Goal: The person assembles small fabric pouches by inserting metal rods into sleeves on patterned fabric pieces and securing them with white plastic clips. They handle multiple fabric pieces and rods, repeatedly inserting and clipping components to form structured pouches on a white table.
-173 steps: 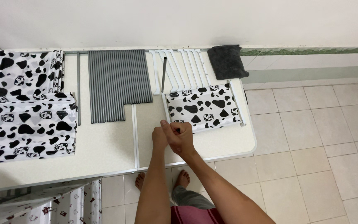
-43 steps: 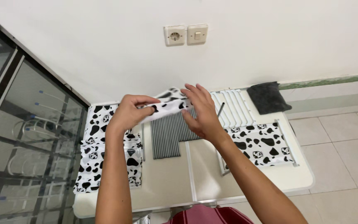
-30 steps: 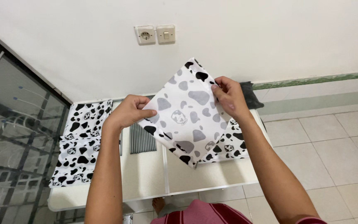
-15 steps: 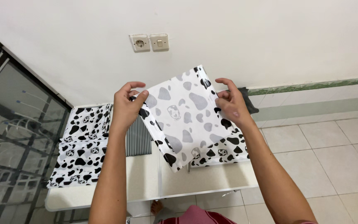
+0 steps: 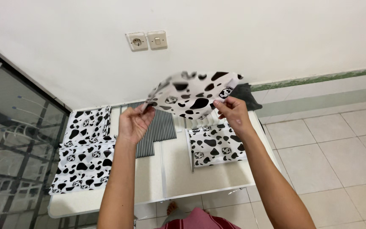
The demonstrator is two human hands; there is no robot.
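Both my hands hold a cow-print cloth panel point(image 5: 193, 94), white with black spots, up in the air above the table. My left hand point(image 5: 135, 123) pinches its left corner. My right hand point(image 5: 231, 112) grips its right edge. The cloth is blurred and lies nearly flat, printed side toward me. Below it on the white folding table point(image 5: 178, 178) lies another cow-print panel stretched on a white frame point(image 5: 215, 146).
A row of grey metal tubes point(image 5: 155, 129) lies mid-table. Folded cow-print cloths point(image 5: 85, 152) are stacked at the left. A dark grey cloth point(image 5: 245, 91) sits at the back right corner. A glass-and-metal cabinet point(image 5: 9, 140) stands on the left; tiled floor point(image 5: 331, 148) on the right.
The cloth was taken off the table, unfolded and held upright, and has now swung over to lie nearly flat. My left hand dropped lower and turned palm up.
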